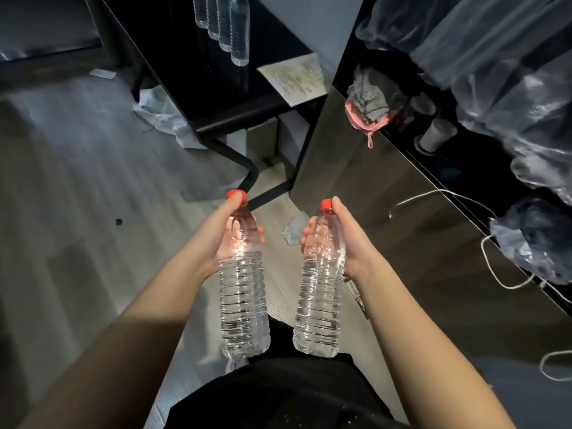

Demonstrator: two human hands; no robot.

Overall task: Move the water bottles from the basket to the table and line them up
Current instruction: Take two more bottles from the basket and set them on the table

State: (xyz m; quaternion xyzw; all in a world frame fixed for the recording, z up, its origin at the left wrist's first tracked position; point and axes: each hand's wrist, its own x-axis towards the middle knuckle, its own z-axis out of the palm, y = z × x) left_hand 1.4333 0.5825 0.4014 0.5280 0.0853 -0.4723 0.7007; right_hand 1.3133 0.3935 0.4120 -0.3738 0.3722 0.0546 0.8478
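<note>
Item: two full bottles | left hand gripping left bottle at its shoulder, right hand gripping right bottle likewise | both being held in air, well short of table | I am judging them heavyish, slick, thin-walled: shoulder grip suiting best.

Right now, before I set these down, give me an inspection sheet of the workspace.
Surface: black table, dark top.
Job's things: four bottles in a row on it; left bottle, right bottle held; basket not in view.
Clutter: paper sheet on table corner; cloth, paper cups, plastic bags on side counter.
Hands: left hand, right hand each grip one bottle.
Cables: white cable on side counter.
Surroundings: wood floor, crumpled plastic.
</note>
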